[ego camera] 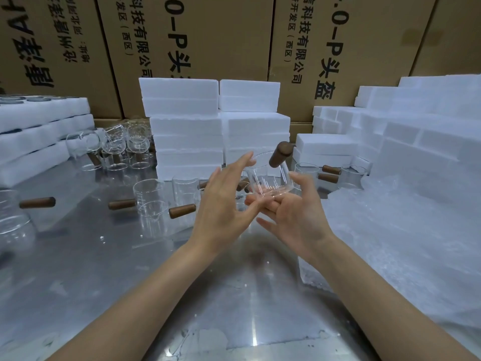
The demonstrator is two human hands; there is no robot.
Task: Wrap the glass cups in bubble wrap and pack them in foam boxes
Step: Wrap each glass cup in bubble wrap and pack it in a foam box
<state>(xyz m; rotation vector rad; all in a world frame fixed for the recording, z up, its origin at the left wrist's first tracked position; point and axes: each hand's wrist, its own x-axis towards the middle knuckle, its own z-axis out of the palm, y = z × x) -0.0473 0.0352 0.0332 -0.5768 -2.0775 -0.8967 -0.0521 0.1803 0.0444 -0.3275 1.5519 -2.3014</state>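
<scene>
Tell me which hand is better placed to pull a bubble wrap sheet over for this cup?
Probably the right hand: the bubble wrap lies on its side. But it holds the glass cup, so the open left hand should take it first.

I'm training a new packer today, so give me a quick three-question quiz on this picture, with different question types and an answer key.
1. True or false: the cup in the hands is already wrapped.
2. Which hand carries the cup? A) left hand B) right hand C) neither, it stands on the table
3. Fill in: the bubble wrap lies to the person's ____.

Key:
1. False. The glass is bare, with its wooden handle pointing up and away.
2. B. The cup lies on the right hand's fingers, thumb beside its wall; the left hand's fingers are straight beside it.
3. Right, in front of the foam boxes stacked there.
</scene>
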